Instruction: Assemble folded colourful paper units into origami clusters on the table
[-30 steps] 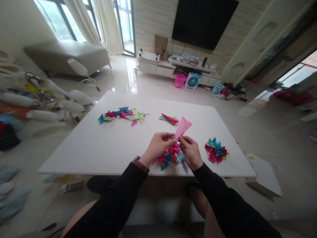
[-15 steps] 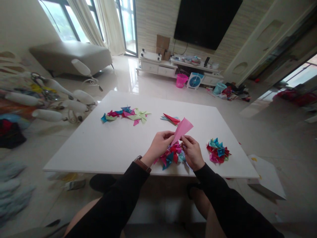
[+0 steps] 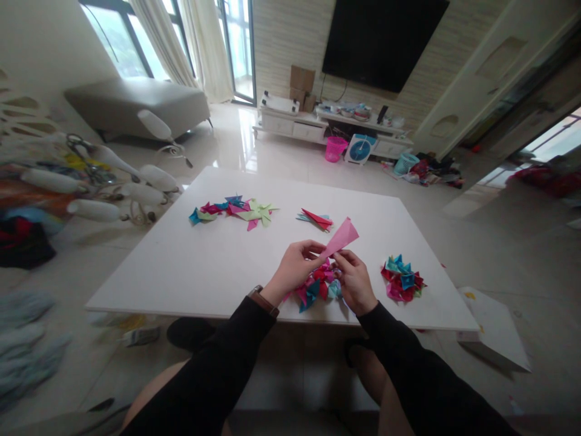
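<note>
A folded piece of pink paper (image 3: 343, 237), narrow at its lower end and wide at the top, is held up over the table. My left hand (image 3: 297, 266) pinches its narrow end. The fingers of my right hand (image 3: 354, 278) are closed on its lower right edge. Right beneath both hands lies a heap of folded paper pieces (image 3: 312, 292) in red, pink, teal and pale blue, partly covered by them. Just beyond the hands rests a small stack of flat folded papers (image 3: 318, 219), red on top with light blue below.
On the white table (image 3: 181, 272), a row of folded paper shapes (image 3: 231, 209) lies at the far left. Another colourful paper cluster (image 3: 403, 278) sits to the right. A lamp with white shades (image 3: 154, 178) stands beyond the left edge. A white box (image 3: 492, 327) is on the floor at right.
The pink paper has tilted further to the right and looks narrower, with both hands still on it. The whole view has shifted slightly.
</note>
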`<state>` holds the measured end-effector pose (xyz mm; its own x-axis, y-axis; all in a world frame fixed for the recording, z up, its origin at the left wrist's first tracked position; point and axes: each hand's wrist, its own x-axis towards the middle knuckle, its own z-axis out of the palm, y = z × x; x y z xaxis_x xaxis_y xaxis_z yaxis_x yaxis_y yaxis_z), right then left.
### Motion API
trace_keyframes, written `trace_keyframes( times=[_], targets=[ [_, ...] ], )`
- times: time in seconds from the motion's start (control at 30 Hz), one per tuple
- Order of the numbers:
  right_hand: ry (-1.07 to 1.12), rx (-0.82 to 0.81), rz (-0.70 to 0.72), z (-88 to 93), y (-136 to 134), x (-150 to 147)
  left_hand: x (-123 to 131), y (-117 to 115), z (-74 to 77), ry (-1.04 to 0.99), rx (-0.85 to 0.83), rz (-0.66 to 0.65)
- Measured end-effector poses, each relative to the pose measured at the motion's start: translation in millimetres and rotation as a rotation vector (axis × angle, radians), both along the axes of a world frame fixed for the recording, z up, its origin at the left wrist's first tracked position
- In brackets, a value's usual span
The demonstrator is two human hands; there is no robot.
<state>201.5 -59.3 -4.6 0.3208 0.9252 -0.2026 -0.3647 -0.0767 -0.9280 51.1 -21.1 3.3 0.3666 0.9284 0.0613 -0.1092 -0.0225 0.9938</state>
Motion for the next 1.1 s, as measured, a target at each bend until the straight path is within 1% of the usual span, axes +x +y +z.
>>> trace_keyframes(
  times=[0.17,0.3,0.47,0.63,0.77,0.9,1.0,1.1],
  targets=[
    [0.049,-0.003,-0.026,4.8,0,2,-2,1,-1.4,-0.028,-0.072,0.045],
    [0.090,0.030,-0.049,8.1,2,7,-8,1,-2.7,0.006,-0.132,0.017],
    [0.037,0.068,-0.050,3.3,7,13,-19,5,-3.4,0.096,-0.156,-0.011],
    [0.009,0.119,-0.087,-1.0,13,21,-30,9,2.5,0.109,-0.191,-0.021],
    [-0.007,0.100,-0.064,-4.3,15,23,-41,10,8.1,0.122,-0.189,0.010],
    [-0.026,0.096,-0.036,-6.8,16,19,-52,11,7.4,0.147,-0.201,0.000],
    [-0.037,0.105,-0.023,-7.5,16,17,-58,11,6.4,0.167,-0.180,0.011],
    [-0.033,0.117,-0.039,-8.8,16,17,-62,10,9.2,0.174,-0.157,0.008]
  ],
)
